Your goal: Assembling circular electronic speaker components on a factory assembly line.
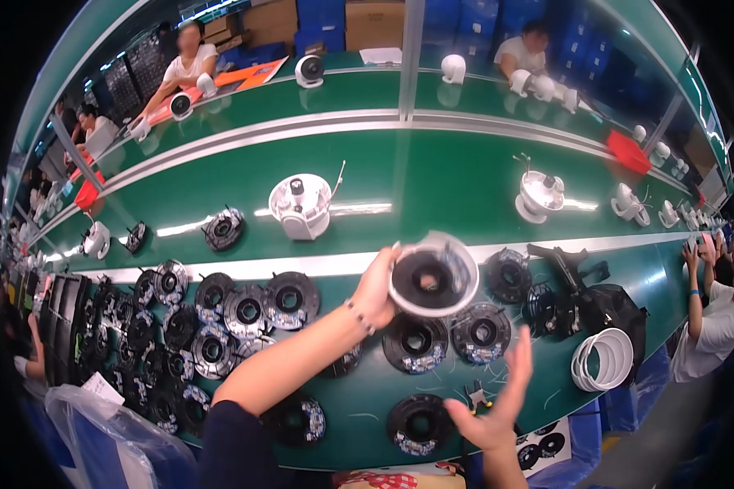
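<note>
White round housing point(436, 281), dark inside, held by its left side in left hand point(375, 289), above black ring modules point(422, 359) on green bench point(351, 440). Right hand point(493, 416) empty, fingers spread. Looks like mid-handling; next move calls for steady rim grip.

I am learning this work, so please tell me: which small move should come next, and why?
Probably the right hand should come up to steady the white-rimmed round part: only the left hand holds it, raised above the bench, while the right is open and empty.
</note>
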Tool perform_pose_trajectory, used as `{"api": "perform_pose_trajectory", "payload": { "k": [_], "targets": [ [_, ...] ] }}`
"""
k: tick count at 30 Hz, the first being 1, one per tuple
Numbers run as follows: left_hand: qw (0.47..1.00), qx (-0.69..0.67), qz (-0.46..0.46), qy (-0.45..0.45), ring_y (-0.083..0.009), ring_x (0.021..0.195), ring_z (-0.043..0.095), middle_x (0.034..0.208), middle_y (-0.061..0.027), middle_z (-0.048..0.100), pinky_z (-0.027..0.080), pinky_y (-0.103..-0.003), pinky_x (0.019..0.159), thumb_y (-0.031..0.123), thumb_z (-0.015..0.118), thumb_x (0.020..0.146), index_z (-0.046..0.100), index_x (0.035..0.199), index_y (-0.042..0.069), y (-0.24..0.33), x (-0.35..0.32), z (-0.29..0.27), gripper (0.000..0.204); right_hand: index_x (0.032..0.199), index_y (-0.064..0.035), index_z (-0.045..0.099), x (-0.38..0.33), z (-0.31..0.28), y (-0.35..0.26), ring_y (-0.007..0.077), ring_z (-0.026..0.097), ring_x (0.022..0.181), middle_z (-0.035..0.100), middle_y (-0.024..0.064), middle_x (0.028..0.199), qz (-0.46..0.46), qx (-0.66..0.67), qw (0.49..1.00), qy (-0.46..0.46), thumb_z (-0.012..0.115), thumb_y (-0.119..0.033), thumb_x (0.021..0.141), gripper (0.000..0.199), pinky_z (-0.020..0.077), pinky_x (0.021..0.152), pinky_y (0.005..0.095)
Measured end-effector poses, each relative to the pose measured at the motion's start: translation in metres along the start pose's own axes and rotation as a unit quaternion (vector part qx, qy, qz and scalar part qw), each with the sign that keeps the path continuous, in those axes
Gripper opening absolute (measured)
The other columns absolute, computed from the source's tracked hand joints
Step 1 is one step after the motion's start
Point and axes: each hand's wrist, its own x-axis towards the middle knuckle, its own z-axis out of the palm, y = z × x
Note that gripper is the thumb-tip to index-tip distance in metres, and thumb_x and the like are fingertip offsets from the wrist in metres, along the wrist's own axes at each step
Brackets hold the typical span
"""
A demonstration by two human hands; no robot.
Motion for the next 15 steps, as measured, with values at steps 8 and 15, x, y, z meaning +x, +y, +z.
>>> {"api": "perform_pose_trajectory", "payload": {
  "k": [8,15],
  "targets": [
    [0.984,0.048,0.141,0.103,-0.0202,0.091,0.056,0.106,-0.0089,0.052,0.050,-0.037,0.070,0.018,0.042,0.087,0.035,0.125,0.009,0.023,0.180,-0.027,0.040,0.125,0.0040,0.039,-0.089,-0.052,0.035,0.0401,0.040,0.114,0.042,0.0238,0.126,0.168,-0.292,0.920,-0.198,0.075,-0.036,0.059,0.085,0.0305,0.098,0.0450],
    [0.888,0.396,0.144,0.186,-0.0247,0.113,0.045,0.120,-0.0159,0.048,0.036,-0.035,0.094,0.026,0.048,0.087,0.034,0.127,-0.001,0.006,0.181,-0.027,0.050,0.124,0.0046,0.039,-0.104,-0.054,0.051,0.0396,0.041,0.112,0.044,0.0235,0.122,0.177,-0.291,0.921,-0.189,0.073,-0.035,0.064,0.079,0.0312,0.095,0.0452]
  ]
}}
